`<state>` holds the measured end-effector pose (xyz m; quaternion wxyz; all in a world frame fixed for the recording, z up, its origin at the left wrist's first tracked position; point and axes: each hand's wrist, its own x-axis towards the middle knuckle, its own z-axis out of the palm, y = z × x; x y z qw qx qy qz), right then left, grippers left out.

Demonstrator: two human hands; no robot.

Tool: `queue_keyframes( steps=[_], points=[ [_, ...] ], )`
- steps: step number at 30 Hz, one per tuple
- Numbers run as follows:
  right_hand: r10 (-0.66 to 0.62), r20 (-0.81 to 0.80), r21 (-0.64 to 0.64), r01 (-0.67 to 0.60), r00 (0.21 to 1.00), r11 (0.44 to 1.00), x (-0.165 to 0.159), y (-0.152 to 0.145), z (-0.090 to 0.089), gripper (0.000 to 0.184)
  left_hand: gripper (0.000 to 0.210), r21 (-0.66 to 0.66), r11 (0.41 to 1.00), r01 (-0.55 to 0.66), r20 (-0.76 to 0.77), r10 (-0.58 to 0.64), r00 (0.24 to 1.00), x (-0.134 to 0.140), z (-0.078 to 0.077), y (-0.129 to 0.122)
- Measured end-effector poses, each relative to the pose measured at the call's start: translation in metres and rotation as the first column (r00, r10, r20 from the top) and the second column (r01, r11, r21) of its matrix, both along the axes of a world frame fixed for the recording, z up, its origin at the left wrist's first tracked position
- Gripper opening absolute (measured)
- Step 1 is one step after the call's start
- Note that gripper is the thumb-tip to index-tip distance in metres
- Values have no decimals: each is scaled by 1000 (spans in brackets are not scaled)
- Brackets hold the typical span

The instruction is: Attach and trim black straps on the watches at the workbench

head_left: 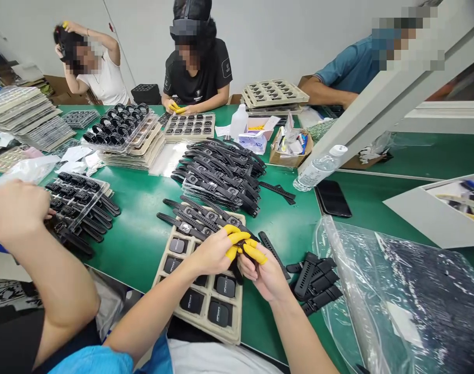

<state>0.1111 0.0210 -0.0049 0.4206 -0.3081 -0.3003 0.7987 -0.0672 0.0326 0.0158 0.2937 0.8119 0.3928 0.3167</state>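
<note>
My left hand [217,252] and my right hand [260,265], both with yellow finger cots, meet over a beige tray. Their fingertips pinch a small black watch, mostly hidden by the fingers, with a black strap [237,271] hanging below. Under my forearms lies the beige tray [237,324], its pockets holding square black watch faces [220,313]. Across the tray's far end rest several strapped watches [190,213], backs up. To the right of my right hand is a loose pile of black watch straps [316,280].
Beyond the tray stands a heap of strapped watches [221,171]. On the right are a clear plastic bag [416,296], a black phone [333,198], a water bottle [318,169] and a slanting white post [377,104]. A neighbour's arm [45,259] reaches in at left; other people sit opposite.
</note>
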Motion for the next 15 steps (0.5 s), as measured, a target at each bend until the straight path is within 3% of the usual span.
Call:
queue_keyframes(
  steps=[5, 11, 15],
  points=[
    [16, -25, -33, -17, 1000, 999, 0, 1, 4, 46, 43, 41, 999, 21, -44, -19, 999, -2, 2, 1],
    [85, 54, -84, -81, 995, 993, 3, 2, 1, 48, 37, 129, 991, 20, -298, 20, 954, -4, -1, 3],
    [117, -44, -102, -121, 992, 987, 6, 4, -3, 49, 37, 89, 995, 45, -264, -20, 964, -4, 6, 3]
  ],
)
